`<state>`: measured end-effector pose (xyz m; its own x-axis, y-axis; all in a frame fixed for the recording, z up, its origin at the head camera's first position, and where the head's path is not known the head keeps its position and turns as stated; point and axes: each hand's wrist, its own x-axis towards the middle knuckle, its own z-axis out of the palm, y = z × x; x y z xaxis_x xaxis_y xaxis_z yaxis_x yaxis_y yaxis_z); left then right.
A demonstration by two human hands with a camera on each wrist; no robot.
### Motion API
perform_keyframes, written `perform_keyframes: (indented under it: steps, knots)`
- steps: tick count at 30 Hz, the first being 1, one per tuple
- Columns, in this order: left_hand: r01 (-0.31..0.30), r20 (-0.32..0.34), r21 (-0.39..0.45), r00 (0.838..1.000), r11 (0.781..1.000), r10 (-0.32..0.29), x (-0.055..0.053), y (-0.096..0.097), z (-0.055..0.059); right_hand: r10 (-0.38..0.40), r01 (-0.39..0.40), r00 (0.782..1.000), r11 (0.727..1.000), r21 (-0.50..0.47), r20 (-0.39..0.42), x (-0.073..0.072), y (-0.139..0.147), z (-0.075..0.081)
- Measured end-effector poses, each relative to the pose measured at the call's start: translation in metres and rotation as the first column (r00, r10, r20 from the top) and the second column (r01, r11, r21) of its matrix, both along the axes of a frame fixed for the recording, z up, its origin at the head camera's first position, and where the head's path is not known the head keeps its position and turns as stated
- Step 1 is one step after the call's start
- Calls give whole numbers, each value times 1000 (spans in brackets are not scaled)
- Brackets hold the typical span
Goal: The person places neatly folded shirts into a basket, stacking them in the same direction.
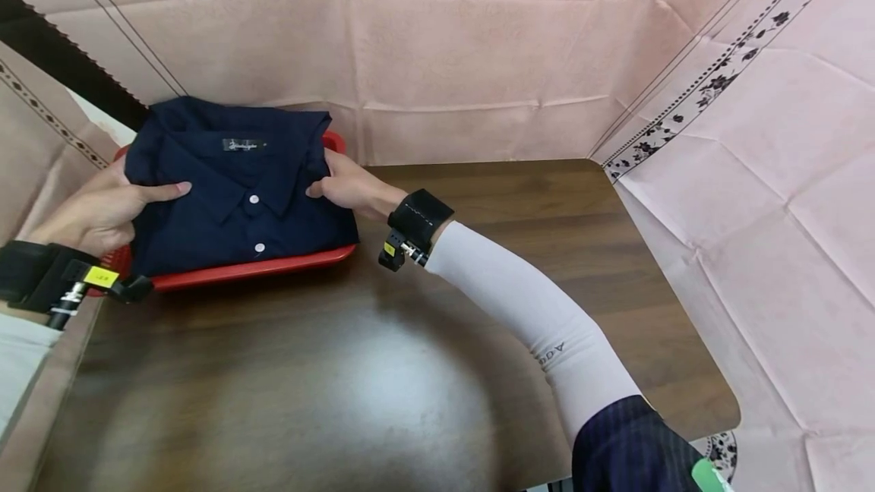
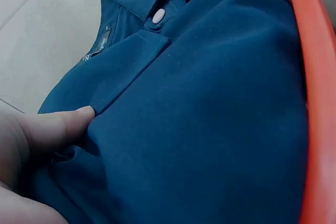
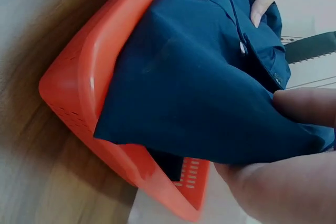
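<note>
A folded navy shirt (image 1: 205,211) with a collar, white buttons and a neck label lies over a red plastic basket (image 1: 253,273). My left hand (image 1: 102,207) grips the shirt's left side, its thumb on top near the collar. On the opposite side my right hand (image 1: 352,184) pinches the shirt's edge between thumb and fingers. In the left wrist view, the left thumb presses into the cloth (image 2: 199,119) beside the collar. The right wrist view shows the shirt corner (image 3: 157,98) overlapping the rim of the basket (image 3: 92,77). Fingers beneath the shirt are hidden.
The basket stands at the back left of a wooden table (image 1: 410,363). Pink patterned cloth (image 1: 478,59) hangs behind and on both sides. A black strip with a jagged edge (image 1: 68,52) runs behind the basket at the left.
</note>
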<state>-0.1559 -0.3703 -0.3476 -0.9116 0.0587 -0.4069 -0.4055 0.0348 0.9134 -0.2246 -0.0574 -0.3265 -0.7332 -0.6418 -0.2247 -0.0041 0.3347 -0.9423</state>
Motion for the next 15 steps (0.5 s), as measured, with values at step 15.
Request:
perform_keyframes:
  steps: [15]
  knots:
    - [64,30,-271,998,960,-58,1,-7,-5,-66,69,995,997,33,-70,3,-16,-14]
